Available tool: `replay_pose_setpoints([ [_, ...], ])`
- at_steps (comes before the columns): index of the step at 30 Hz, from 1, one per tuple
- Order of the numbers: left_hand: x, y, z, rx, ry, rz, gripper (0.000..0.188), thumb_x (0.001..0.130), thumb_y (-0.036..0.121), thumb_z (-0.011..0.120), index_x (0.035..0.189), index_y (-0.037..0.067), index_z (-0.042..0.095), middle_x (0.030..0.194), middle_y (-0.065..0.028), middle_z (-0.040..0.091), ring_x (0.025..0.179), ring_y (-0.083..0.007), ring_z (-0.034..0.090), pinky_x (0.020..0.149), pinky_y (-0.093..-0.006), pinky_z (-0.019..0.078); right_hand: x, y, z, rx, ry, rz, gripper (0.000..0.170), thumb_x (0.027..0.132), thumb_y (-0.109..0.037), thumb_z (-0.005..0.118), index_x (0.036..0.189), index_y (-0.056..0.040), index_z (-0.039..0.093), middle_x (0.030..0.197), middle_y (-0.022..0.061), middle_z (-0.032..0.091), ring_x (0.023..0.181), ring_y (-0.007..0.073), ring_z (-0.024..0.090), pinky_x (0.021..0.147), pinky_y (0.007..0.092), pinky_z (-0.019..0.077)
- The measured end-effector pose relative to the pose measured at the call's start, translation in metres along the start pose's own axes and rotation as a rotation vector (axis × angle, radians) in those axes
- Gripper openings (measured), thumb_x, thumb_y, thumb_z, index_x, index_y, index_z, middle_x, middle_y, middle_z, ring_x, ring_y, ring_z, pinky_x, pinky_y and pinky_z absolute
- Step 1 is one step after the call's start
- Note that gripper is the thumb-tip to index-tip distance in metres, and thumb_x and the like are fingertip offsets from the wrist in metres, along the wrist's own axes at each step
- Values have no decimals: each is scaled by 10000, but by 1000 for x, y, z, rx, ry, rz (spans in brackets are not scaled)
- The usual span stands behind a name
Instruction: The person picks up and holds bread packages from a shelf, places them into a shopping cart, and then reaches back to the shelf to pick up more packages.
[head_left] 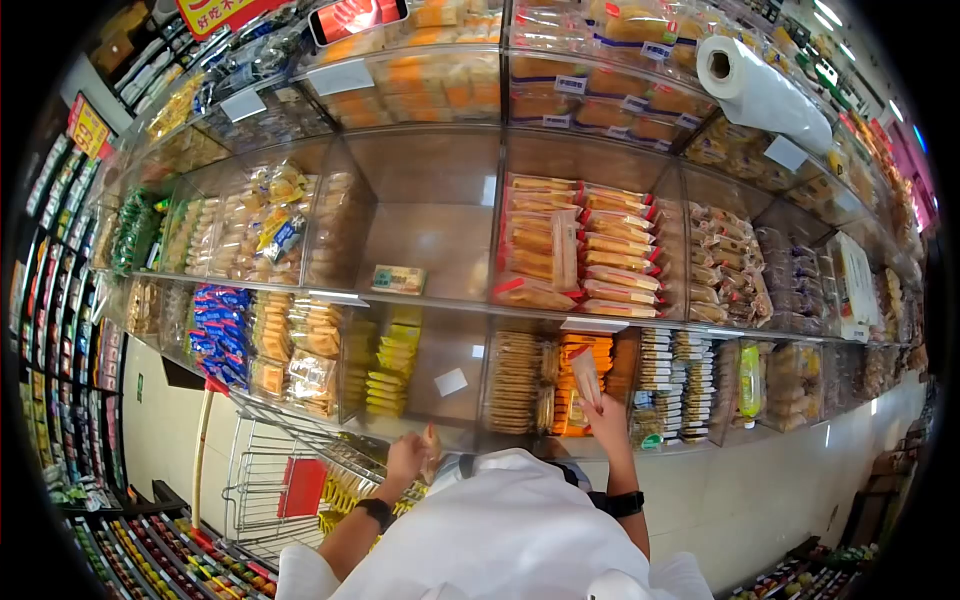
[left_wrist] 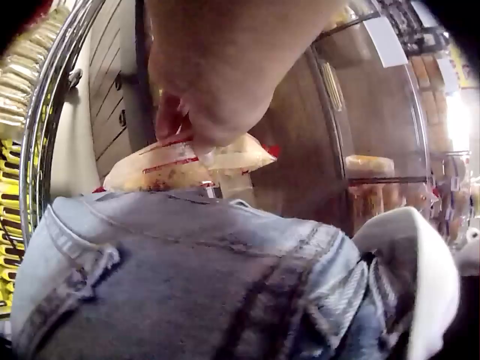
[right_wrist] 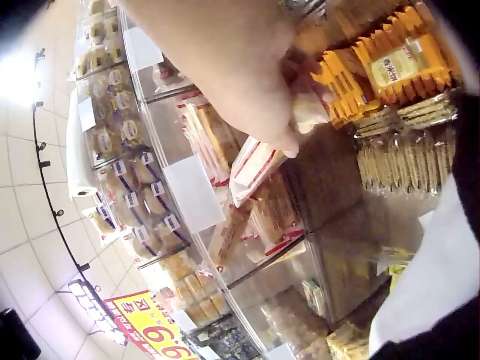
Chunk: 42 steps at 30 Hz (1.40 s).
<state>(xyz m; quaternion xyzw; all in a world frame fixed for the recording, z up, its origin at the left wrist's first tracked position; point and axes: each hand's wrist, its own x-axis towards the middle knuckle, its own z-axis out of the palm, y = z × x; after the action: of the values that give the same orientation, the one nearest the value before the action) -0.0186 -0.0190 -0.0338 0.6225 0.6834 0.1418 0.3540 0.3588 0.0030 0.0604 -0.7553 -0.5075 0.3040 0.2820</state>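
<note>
My left hand (head_left: 407, 458) is low in front of the body, near the shopping cart. Its fingers pinch a plastic-wrapped pastry (left_wrist: 161, 169) with a cream-and-red wrapper, close above the jeans in the left wrist view. In front of the lower shelf, my right hand (head_left: 607, 420) holds another wrapped pastry (head_left: 585, 375) by one end, its far end pointing up toward the shelf. White-and-red wrapping shows on this pastry (right_wrist: 253, 169) in the right wrist view; the palm side is hidden. Orange snack packets (head_left: 572, 410) lie in the bin just behind the right hand.
Similar red-and-cream packets (head_left: 615, 250) fill an upper bin. Clear dividers separate bins of biscuits (head_left: 515, 385), yellow packets (head_left: 388, 380) and blue packets (head_left: 218, 330). A wire shopping cart (head_left: 255, 470) stands at the left; a plastic bag roll (head_left: 765, 95) sits at upper right.
</note>
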Motion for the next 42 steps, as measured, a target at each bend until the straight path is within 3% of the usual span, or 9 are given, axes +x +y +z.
replay_pose_setpoints([
  [8,-17,8,-14,-47,16,29,250,650,116,665,874,31,593,681,-148,564,591,-267,567,561,-332,450,3,2,1,64,-21,1,374,766,-278,617,651,54,488,576,137,537,439,198,568,423,304,428],
  [11,-17,7,-19,-82,-57,-80,327,654,109,657,961,42,567,684,-152,562,637,-299,569,579,-356,452,5,15,7,99,-11,0,369,759,-273,622,646,54,491,574,139,532,451,206,557,436,312,425],
  [17,-17,25,-14,132,-115,115,508,733,120,588,1202,70,399,890,-210,534,790,-385,538,659,-427,443,2,3,-2,118,-10,55,356,740,-259,636,645,54,494,577,155,515,487,247,519,469,342,403],
  [20,-17,9,-2,90,-143,129,475,768,139,556,1210,70,395,982,-234,489,808,-401,528,681,-437,444,0,2,-4,81,7,11,366,748,-269,629,639,51,488,567,146,508,472,237,528,452,332,401],
  [23,-20,16,-3,110,-111,159,405,783,102,533,1168,26,432,876,-205,488,768,-371,529,681,-405,451,2,13,-1,9,26,-58,381,762,-279,619,624,49,481,561,126,501,429,206,553,419,307,415],
  [26,-20,15,-2,99,-98,177,367,794,139,534,1123,0,450,881,-219,482,758,-382,524,678,-415,448,3,17,1,-21,31,-74,380,758,-278,620,629,52,482,565,127,498,428,207,552,422,312,415],
  [32,-13,12,2,94,-110,71,282,780,186,549,1023,45,521,914,-230,506,799,-399,528,683,-436,443,3,2,-4,42,-12,25,373,759,-282,615,658,58,497,585,134,515,439,209,558,430,313,423],
  [42,-9,15,-1,-19,8,74,198,688,166,648,806,16,596,716,-184,554,671,-343,544,594,-399,438,6,0,-3,-10,-21,1,377,763,-276,613,637,56,488,568,136,516,432,205,557,420,309,422],
])
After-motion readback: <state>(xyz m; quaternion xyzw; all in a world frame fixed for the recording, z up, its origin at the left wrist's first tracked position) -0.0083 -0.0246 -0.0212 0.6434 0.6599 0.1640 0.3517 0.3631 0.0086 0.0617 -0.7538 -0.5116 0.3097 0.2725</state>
